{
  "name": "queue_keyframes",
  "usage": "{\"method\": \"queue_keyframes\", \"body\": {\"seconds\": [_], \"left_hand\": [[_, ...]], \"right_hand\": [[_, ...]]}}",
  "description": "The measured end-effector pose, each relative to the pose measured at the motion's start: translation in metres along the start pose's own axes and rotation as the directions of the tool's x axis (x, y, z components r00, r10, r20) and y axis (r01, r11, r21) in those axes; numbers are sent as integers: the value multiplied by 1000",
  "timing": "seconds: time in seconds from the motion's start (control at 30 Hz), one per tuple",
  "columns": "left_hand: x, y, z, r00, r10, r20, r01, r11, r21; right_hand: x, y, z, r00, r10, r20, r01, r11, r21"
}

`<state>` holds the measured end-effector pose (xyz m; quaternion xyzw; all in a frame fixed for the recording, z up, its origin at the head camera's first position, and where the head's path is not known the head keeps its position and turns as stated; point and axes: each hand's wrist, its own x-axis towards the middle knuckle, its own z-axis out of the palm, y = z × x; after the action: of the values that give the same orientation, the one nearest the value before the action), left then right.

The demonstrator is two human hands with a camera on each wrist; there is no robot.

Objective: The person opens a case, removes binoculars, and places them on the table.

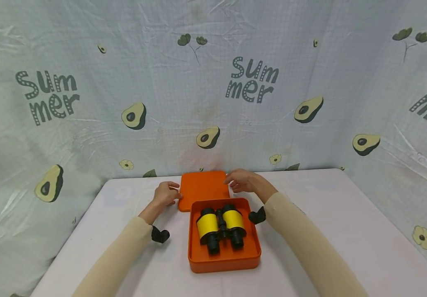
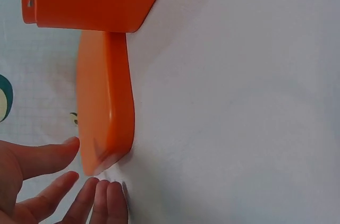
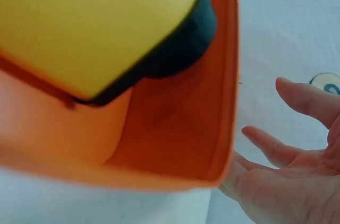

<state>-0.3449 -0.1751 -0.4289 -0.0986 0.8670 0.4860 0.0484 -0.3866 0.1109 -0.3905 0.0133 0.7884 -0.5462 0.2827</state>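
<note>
Yellow-and-black binoculars (image 1: 207, 223) lie inside an orange box (image 1: 225, 264) that has no cover on it. Behind the box, a flat orange lid (image 1: 203, 187) rests on the table. My left hand (image 1: 166, 194) is at the lid's left edge, thumb and fingers spread around its corner. In the left wrist view the fingertips (image 2: 70, 142) come very close to the lid; contact is hard to tell. At the lid's right edge is my right hand (image 1: 246, 181), fingers loosely bent and holding nothing. The right wrist view shows that hand (image 3: 292, 181) beyond the box wall.
The white table (image 1: 310, 214) spreads to both sides of the box. A hanging cloth (image 1: 161, 82) printed with avocados and lettering rises behind the table and at its sides. Dark wrist mounts (image 1: 160, 234) stick out near the box on both arms.
</note>
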Motion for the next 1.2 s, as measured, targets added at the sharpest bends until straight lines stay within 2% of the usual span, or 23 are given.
{"method": "queue_keyframes", "body": {"seconds": [0.17,0.33,0.47,0.6,0.73,1.0,1.2], "left_hand": [[-7,6,-4,998,61,-36,-62,997,-36],[-19,18,-5,994,104,-34,-107,991,-82],[-34,28,-7,991,131,-29,-133,987,-93],[-50,35,-11,988,153,-16,-153,982,-108],[-65,39,-12,986,168,5,-167,980,-108],[-95,42,-6,986,163,44,-158,983,-96],[-114,45,-2,985,157,74,-145,979,-146]], "right_hand": [[-11,-3,-8,999,-41,2,41,999,-2],[-25,-5,-17,992,-114,55,110,991,70],[-38,-8,-20,985,-159,65,153,983,97],[-55,-9,-21,984,-172,52,167,982,91],[-70,-6,-19,979,-193,57,189,979,81],[-100,10,-10,956,-293,-20,293,955,44],[-120,22,-4,950,-311,31,312,950,3]]}}
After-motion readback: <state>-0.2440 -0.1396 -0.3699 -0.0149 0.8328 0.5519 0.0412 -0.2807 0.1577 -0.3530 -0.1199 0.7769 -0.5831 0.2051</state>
